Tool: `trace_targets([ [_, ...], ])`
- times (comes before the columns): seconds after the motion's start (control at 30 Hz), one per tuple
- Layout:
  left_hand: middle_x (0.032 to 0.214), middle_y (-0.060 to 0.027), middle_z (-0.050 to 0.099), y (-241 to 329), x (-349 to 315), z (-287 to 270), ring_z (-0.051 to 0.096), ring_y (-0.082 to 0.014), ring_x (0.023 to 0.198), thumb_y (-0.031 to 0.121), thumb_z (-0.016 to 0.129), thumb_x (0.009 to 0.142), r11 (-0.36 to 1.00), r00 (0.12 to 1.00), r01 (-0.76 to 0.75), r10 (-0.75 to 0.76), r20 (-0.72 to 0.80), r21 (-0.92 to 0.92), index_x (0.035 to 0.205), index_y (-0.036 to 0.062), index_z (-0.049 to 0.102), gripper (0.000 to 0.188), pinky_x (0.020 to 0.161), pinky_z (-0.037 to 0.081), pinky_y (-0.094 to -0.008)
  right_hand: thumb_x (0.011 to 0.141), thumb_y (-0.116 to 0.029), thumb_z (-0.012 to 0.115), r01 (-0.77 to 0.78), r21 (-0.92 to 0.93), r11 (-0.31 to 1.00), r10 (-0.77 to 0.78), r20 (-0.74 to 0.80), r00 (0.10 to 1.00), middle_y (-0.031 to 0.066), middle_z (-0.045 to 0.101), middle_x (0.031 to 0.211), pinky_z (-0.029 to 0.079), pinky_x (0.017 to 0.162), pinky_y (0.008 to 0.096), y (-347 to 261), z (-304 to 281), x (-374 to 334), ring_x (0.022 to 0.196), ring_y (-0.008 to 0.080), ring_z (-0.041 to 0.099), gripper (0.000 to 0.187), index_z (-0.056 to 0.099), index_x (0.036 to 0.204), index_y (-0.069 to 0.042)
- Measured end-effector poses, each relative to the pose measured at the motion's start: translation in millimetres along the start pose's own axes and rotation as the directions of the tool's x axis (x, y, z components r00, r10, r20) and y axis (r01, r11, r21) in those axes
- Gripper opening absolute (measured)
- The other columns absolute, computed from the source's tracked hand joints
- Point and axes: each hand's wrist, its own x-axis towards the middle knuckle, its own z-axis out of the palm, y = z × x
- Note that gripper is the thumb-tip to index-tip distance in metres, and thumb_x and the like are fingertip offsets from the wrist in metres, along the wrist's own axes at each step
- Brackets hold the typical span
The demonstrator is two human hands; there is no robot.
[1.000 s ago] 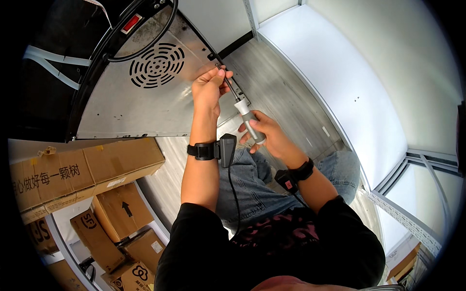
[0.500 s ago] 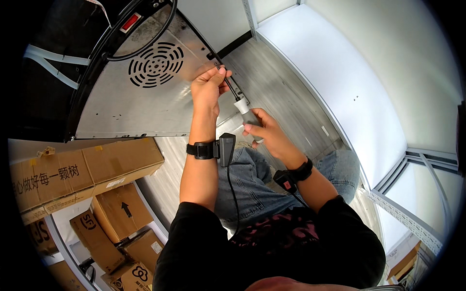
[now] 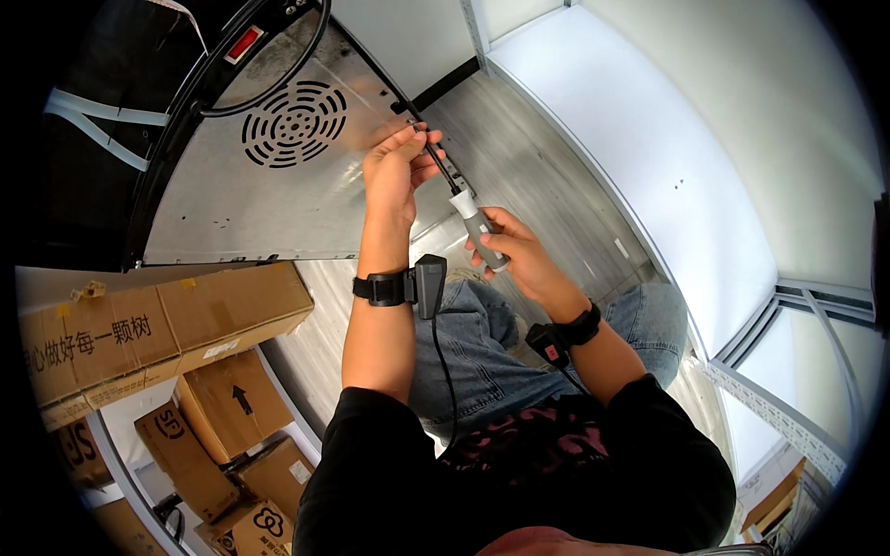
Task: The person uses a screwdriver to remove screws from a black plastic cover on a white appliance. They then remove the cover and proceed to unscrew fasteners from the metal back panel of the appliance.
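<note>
A screwdriver [image 3: 482, 235] with a grey handle, a white collar and a long dark shaft slants up and left from my right hand [image 3: 521, 250]. That hand is closed round the handle, with the thumb on top. Further up, my left hand [image 3: 397, 167] has its thumb and fingers curled about the shaft near its far end. The tip lies at the right edge of a bare metal panel [image 3: 222, 204] with a round slotted vent [image 3: 295, 125]. Fingers hide whatever the tip touches. Both wrists wear black straps with small boxes and cables.
A black cable [image 3: 301, 79] loops over the panel beside a red switch [image 3: 244, 44]. At lower left are a long cardboard box [image 3: 213, 310] and several smaller cartons [image 3: 234, 398]. White shelving [image 3: 640, 157] with metal posts runs along the right. My jean-clad legs are below my hands.
My right fingers have shifted on the handle, which looks slightly turned and a little lower. The left fingers are slightly more spread near the tip. The panel sits marginally further left in view.
</note>
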Motion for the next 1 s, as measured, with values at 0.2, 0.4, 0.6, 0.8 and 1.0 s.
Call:
trace_targets([
  [0.2,0.095,-0.0117,0.066,1.6,-6.3,3.3,0.065,-0.0183,0.071,0.020,0.048,0.093,0.999,1.000,0.021,-0.021,0.006,-0.047,0.104,0.0010,0.059,0.024,0.063,0.052,-0.0256,0.088,-0.016,0.049,0.007,0.000,1.000,-0.007,-0.027,1.000,0.0069,0.058,0.093,0.043,0.054,0.0245,-2.9,-9.5,-7.7,0.074,0.0114,0.055,0.041,0.043,0.127,-0.003],
  [0.4,0.091,-0.0106,0.066,-1.7,-12.3,21.7,0.066,-0.0188,0.070,0.019,0.049,0.093,1.000,1.000,-0.010,0.010,-0.007,0.005,0.103,0.0019,0.059,0.022,0.059,0.051,-0.0249,0.088,-0.015,0.047,0.029,-0.006,1.000,-0.029,-0.050,0.998,0.0062,0.059,0.091,0.042,0.053,0.0249,-5.7,-20.3,-15.5,0.072,0.0126,0.056,0.040,0.045,0.126,-0.002],
  [0.6,0.089,-0.0110,0.066,-17.8,0.3,60.8,0.065,-0.0186,0.067,0.016,0.050,0.091,0.999,0.990,-0.032,0.026,0.139,0.036,0.098,0.0027,0.059,0.017,0.056,0.050,-0.0246,0.087,-0.016,0.047,0.107,0.049,0.993,-0.097,-0.163,0.982,0.0072,0.059,0.088,0.041,0.050,0.0245,-8.3,-43.8,-37.4,0.069,0.0127,0.056,0.040,0.046,0.124,0.000],
  [0.8,0.086,-0.0128,0.064,-62.3,15.3,138.0,0.064,-0.0211,0.071,0.013,0.049,0.090,1.000,0.932,0.016,-0.023,0.362,0.023,0.092,0.0022,0.055,0.012,0.059,0.051,-0.0266,0.086,-0.019,0.046,0.214,0.155,0.964,-0.149,-0.353,0.924,0.0064,0.059,0.082,0.039,0.046,0.0240,-4.8,-89.6,-76.0,0.063,0.0116,0.054,0.040,0.047,0.122,0.000],
  [1.0,0.083,-0.0129,0.063,-122.5,32.3,215.5,0.061,-0.0204,0.073,0.006,0.051,0.087,0.980,0.837,0.196,-0.188,0.513,0.038,0.088,0.0028,0.052,0.003,0.063,0.050,-0.0284,0.086,-0.023,0.045,0.307,0.151,0.940,-0.150,-0.624,0.767,0.0054,0.059,0.079,0.038,0.044,0.0241,9.1,-121.4,-112.2,0.060,0.0114,0.054,0.040,0.048,0.120,-0.002],
])
